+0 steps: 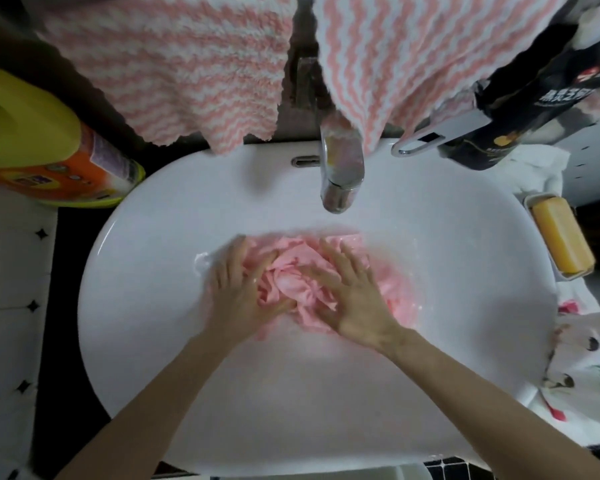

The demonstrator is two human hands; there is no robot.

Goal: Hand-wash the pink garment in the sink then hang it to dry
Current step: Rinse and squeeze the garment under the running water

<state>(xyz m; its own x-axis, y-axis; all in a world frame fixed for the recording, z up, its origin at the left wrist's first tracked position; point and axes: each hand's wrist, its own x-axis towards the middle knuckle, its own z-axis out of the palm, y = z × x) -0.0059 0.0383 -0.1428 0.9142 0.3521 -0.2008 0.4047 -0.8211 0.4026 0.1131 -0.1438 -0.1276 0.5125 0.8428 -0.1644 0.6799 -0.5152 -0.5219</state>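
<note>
White oval sink basin [465, 341], milky water. Left hand [238, 299] and right hand [352, 303] flat, fingers spread wide, pressing on crumpled pink garment [291, 282] at basin centre, gripping nothing. Chrome faucet [342, 168] over back rim; yellow soap bar [561, 237] at right rim.

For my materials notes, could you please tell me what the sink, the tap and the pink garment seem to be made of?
Sink: probably glazed ceramic, white, smooth and glossy.
Tap: polished, chrome-like metal, mirroring the striped towels above.
Pink garment: thin, soft cloth, wet, crumpled into fine folds under both hands; the fibre cannot be told.
</note>
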